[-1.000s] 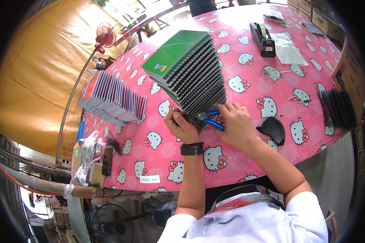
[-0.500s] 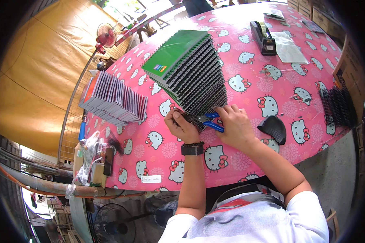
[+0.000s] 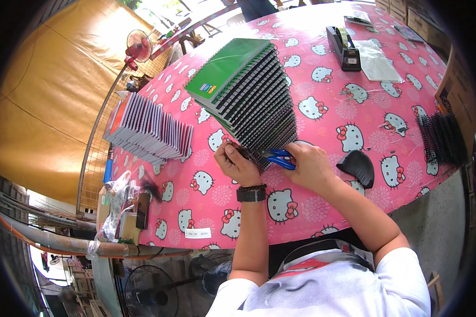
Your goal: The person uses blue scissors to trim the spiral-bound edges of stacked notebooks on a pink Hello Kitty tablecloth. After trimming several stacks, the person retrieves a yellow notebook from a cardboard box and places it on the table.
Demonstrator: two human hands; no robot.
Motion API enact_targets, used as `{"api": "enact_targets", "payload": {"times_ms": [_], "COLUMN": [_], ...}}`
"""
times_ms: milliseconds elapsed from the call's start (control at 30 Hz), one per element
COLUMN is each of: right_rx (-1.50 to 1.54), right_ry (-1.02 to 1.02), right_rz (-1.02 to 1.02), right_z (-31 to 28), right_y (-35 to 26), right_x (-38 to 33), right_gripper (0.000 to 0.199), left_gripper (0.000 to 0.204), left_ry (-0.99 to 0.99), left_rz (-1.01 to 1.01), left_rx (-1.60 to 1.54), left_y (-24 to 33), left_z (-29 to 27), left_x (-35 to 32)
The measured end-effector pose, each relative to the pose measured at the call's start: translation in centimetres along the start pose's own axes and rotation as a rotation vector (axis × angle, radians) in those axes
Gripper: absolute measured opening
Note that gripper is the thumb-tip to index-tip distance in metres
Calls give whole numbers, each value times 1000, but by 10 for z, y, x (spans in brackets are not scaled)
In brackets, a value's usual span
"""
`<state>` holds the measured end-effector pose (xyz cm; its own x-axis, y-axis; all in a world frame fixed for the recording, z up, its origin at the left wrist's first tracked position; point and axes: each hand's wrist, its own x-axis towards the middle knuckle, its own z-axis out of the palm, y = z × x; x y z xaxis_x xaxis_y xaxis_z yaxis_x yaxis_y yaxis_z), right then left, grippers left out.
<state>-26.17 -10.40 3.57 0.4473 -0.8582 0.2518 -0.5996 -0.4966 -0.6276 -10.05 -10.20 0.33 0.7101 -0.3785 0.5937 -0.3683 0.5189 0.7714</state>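
A tall leaning stack of spiral notebooks (image 3: pixel 232 63) with green covers and black coil bindings lies in front of me, its coil side turned right. At its near end my left hand (image 3: pixel 236 165) is closed around the lowest notebook's coil corner, partly hidden by my fingers. My right hand (image 3: pixel 311 166) grips blue-handled pliers (image 3: pixel 280 160). The pliers' jaws reach the coil ends beside my left fingers; exactly what they touch is too small to tell. Right of that hand rests a curved black object (image 3: pixel 356 170), whose kind I cannot make out.
A second notebook stack (image 3: pixel 150 129) leans at the left. Loose black coils (image 3: pixel 440 138) lie by a cardboard box (image 3: pixel 457 90) at the right edge. Far right stand a tape dispenser (image 3: pixel 344 50) and clear plastic sleeves (image 3: pixel 376 62). A plastic bag (image 3: pixel 119 206) is at the near left corner.
My right hand and the pliers have shifted slightly right, and the wrist has turned a little. My left hand stays on the notebook corner.
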Motion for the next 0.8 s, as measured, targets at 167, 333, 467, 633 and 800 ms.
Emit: {"api": "enact_targets", "payload": {"times_ms": [167, 333, 467, 633, 800], "right_rx": [-143, -71, 11, -166, -134], "right_ry": [332, -15, -80, 193, 56], "right_rz": [-218, 2, 67, -131, -58], "right_z": [10, 9, 5, 13, 15], "right_y": [3, -2, 3, 7, 1], "right_x": [-4, -1, -5, -9, -7], "right_gripper": [28, 29, 32, 36, 30], "left_gripper": [22, 22, 22, 21, 21], "left_ry": [0, -3, 17, 24, 22], "left_rz": [25, -10, -4, -2, 11], "left_rx": [3, -18, -21, -6, -5], "left_y": [0, 0, 0, -1, 0], "left_z": [2, 1, 2, 3, 3], "left_x": [0, 0, 1, 1, 1]}}
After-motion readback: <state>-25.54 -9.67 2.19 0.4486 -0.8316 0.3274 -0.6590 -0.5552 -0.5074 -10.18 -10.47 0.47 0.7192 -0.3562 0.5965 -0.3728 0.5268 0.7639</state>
